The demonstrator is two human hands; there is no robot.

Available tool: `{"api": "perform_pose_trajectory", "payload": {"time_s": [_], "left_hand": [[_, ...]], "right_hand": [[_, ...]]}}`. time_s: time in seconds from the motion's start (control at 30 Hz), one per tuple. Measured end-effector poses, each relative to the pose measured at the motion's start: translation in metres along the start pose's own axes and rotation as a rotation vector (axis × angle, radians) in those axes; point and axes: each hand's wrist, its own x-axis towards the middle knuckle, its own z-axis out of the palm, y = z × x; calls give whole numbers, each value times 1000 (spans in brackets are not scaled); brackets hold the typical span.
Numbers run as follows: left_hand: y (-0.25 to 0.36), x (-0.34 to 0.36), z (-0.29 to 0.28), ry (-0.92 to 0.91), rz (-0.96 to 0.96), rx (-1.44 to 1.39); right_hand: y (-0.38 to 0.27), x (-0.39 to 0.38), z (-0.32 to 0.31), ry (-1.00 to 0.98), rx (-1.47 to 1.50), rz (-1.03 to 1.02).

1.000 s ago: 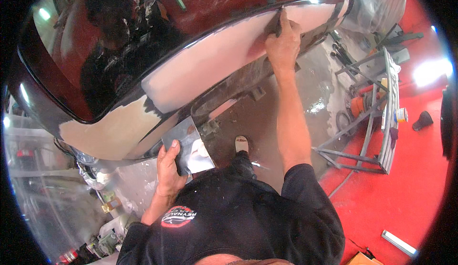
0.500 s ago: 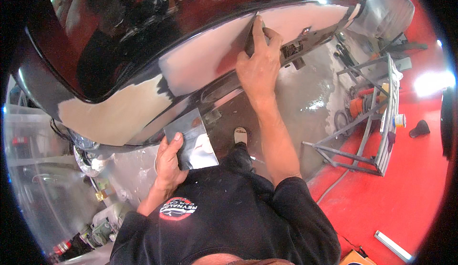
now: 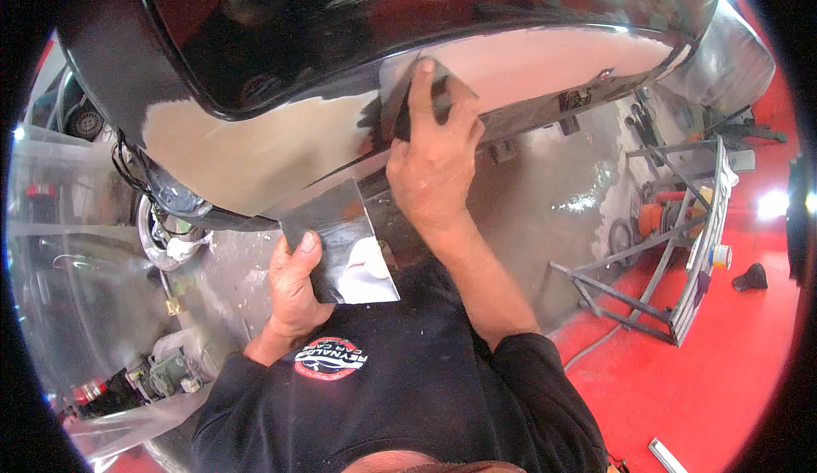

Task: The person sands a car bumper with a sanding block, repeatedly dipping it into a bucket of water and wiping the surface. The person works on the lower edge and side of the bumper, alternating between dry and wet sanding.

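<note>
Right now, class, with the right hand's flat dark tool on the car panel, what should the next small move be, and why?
Probably lift the flat dark tool away: the right hand has it near the left end of the pink patch, beside a dark jagged strip and the tan patch, so going further left might overrun the pink.

Right hand (image 3: 436, 167) reaches forward, index finger (image 3: 421, 94) straight; left hand (image 3: 296, 282) grips, thumb (image 3: 305, 252) on top.

Round lettered logo (image 3: 330, 359) on black shirt (image 3: 425, 396)
</note>
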Motion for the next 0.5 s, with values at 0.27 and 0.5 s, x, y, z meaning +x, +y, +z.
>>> {"api": "perform_pose_trajectory", "payload": {"time_s": [0.27, 0.5], "left_hand": [[4, 0, -12, 96, 141, -39], [-29, 22, 6, 104, -13, -27]], "right_hand": [[-12, -32, -28, -241, 106, -117], [25, -79, -92, -264, 471, -455]]}}
